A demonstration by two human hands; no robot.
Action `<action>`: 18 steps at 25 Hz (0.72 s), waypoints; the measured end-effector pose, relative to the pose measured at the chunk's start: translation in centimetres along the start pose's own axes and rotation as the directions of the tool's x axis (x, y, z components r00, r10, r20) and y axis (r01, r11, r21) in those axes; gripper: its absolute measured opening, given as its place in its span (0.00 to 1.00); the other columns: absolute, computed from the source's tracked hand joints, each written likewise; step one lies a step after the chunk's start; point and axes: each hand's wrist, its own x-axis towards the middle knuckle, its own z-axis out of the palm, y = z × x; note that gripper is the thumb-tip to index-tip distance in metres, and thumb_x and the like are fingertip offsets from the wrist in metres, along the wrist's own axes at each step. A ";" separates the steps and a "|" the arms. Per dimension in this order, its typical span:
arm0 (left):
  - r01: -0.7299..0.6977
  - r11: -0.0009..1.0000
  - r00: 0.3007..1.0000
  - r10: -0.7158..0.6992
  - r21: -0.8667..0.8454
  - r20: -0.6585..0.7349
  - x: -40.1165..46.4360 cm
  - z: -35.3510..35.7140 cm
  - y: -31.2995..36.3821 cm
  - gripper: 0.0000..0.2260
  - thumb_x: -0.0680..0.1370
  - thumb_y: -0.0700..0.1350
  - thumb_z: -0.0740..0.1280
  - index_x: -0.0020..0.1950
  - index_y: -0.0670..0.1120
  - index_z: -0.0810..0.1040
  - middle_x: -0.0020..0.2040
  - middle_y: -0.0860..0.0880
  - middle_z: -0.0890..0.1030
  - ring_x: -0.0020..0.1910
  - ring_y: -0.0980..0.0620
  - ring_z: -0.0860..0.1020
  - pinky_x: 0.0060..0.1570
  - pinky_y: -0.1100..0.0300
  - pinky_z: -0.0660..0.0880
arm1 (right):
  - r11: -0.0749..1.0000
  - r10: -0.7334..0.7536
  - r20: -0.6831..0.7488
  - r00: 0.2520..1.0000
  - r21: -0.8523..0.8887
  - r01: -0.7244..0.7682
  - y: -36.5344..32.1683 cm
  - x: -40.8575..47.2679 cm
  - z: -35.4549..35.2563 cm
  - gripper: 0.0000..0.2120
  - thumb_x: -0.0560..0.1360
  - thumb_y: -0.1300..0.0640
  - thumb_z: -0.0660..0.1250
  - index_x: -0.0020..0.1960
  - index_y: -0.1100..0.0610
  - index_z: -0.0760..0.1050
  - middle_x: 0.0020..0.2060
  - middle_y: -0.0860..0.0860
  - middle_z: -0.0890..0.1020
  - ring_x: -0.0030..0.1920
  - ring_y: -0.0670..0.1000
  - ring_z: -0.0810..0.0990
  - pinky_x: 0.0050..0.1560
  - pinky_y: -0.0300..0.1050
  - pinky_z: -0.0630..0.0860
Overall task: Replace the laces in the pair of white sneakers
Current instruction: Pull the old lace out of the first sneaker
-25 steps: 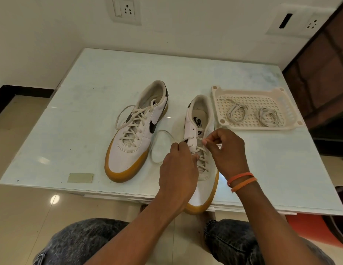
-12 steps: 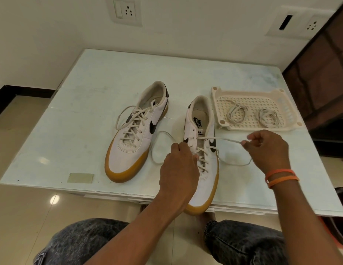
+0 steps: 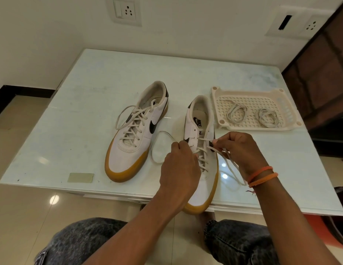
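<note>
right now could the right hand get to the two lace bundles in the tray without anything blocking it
Probably yes. The tray sits just beyond the right hand, open on top, with bare table between them. But that hand is pinching the lace of the near sneaker, so it would need to let go before taking the lace bundles.

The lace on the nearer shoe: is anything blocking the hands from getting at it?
Nothing visible does. The right hand already pinches the lace by the right eyelets of the nearer shoe, and the left hand rests on the shoe's left side. The tray and the other shoe lie off to the sides.
</note>
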 end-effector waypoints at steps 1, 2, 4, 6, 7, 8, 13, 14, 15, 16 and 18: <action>-0.011 1.000 1.000 0.011 0.002 0.002 -0.1 0.0 0.0 0.16 0.82 0.53 0.60 0.66 0.47 0.68 0.60 0.49 0.73 0.53 0.52 0.77 0.46 0.65 0.70 | 0.999 0.035 0.021 0.999 0.031 -0.036 -0.1 0.1 -0.2 0.06 0.71 0.63 0.71 0.39 0.66 0.79 0.33 0.53 0.83 0.40 0.52 0.81 0.47 0.50 0.78; -0.021 1.000 1.000 0.021 0.004 0.002 -0.1 0.1 0.0 0.16 0.82 0.52 0.59 0.66 0.46 0.68 0.60 0.49 0.74 0.52 0.52 0.77 0.46 0.65 0.71 | 0.999 0.040 0.023 0.999 0.021 -0.040 -0.1 0.1 -0.1 0.07 0.71 0.63 0.70 0.38 0.67 0.78 0.31 0.53 0.82 0.38 0.51 0.81 0.46 0.50 0.78; -0.038 0.999 0.999 0.038 0.010 0.001 0.1 0.0 0.0 0.15 0.82 0.52 0.58 0.65 0.46 0.68 0.59 0.48 0.74 0.50 0.53 0.77 0.45 0.65 0.73 | 0.987 -0.052 -0.021 0.998 -0.151 0.048 -0.2 -0.1 0.3 0.07 0.70 0.63 0.70 0.36 0.65 0.77 0.29 0.52 0.80 0.34 0.49 0.77 0.41 0.43 0.74; -0.046 0.999 0.999 0.046 0.004 0.010 0.6 -0.2 -0.2 0.14 0.81 0.53 0.58 0.62 0.46 0.68 0.55 0.49 0.74 0.46 0.53 0.76 0.41 0.65 0.74 | 0.918 -0.215 -0.042 0.976 -0.349 0.187 -0.3 -0.8 1.2 0.07 0.69 0.62 0.71 0.34 0.60 0.76 0.29 0.50 0.78 0.32 0.46 0.74 0.36 0.35 0.69; -0.038 0.999 0.999 0.038 -0.010 0.022 1.0 -0.3 -0.3 0.14 0.80 0.55 0.59 0.59 0.47 0.69 0.52 0.50 0.75 0.45 0.54 0.75 0.37 0.67 0.72 | 0.890 -0.276 -0.046 0.960 -0.390 0.237 -0.1 -1.1 1.5 0.07 0.69 0.61 0.71 0.34 0.59 0.76 0.29 0.49 0.77 0.32 0.45 0.73 0.34 0.33 0.67; -0.020 1.000 0.999 0.020 -0.020 0.031 1.6 -0.4 -0.4 0.15 0.79 0.58 0.60 0.56 0.48 0.70 0.48 0.51 0.75 0.42 0.54 0.75 0.33 0.68 0.68 | 0.884 -0.295 -0.056 0.954 -0.394 0.250 0.0 -1.1 1.7 0.06 0.69 0.61 0.71 0.34 0.59 0.76 0.29 0.48 0.77 0.32 0.45 0.73 0.34 0.33 0.67; 0.011 0.998 1.000 -0.009 0.056 -0.028 2.7 -0.3 -0.3 0.18 0.80 0.62 0.57 0.45 0.48 0.71 0.35 0.52 0.73 0.35 0.53 0.75 0.33 0.64 0.65 | 0.916 -0.244 -0.060 0.968 -0.343 0.209 0.2 -0.6 1.8 0.07 0.69 0.61 0.71 0.33 0.60 0.76 0.29 0.51 0.77 0.32 0.48 0.73 0.34 0.39 0.69; 0.001 0.999 0.999 0.001 0.048 -0.033 2.8 -0.4 -0.2 0.17 0.81 0.60 0.56 0.43 0.48 0.70 0.33 0.53 0.71 0.33 0.53 0.73 0.32 0.65 0.63 | 0.918 -0.235 -0.057 0.970 -0.340 0.202 0.3 -0.6 1.7 0.07 0.69 0.61 0.71 0.33 0.61 0.76 0.29 0.53 0.77 0.32 0.48 0.73 0.34 0.39 0.69; -0.009 0.999 0.999 0.011 0.041 -0.032 2.8 -0.6 -0.2 0.16 0.81 0.58 0.56 0.41 0.48 0.69 0.32 0.53 0.69 0.30 0.54 0.70 0.29 0.65 0.61 | 0.928 -0.213 -0.066 0.975 -0.325 0.181 0.4 -0.5 1.7 0.08 0.69 0.61 0.70 0.34 0.62 0.76 0.30 0.55 0.78 0.32 0.49 0.73 0.35 0.41 0.71; -0.023 0.999 0.999 0.024 0.044 -0.027 2.9 -0.7 -0.2 0.16 0.82 0.56 0.55 0.40 0.48 0.68 0.31 0.54 0.68 0.29 0.54 0.69 0.28 0.65 0.58 | 0.953 -0.166 -0.085 0.982 -0.272 0.137 0.5 -0.3 1.5 0.08 0.69 0.60 0.70 0.34 0.63 0.76 0.31 0.57 0.79 0.33 0.51 0.76 0.38 0.44 0.73; -0.059 0.998 0.998 0.060 0.033 -0.011 3.0 -0.9 -0.3 0.16 0.82 0.55 0.55 0.39 0.48 0.68 0.31 0.54 0.68 0.28 0.55 0.68 0.27 0.65 0.58 | 0.997 -0.019 -0.115 0.993 -0.082 0.010 0.7 0.4 0.0 0.09 0.68 0.59 0.69 0.37 0.66 0.77 0.32 0.58 0.82 0.38 0.55 0.82 0.45 0.51 0.79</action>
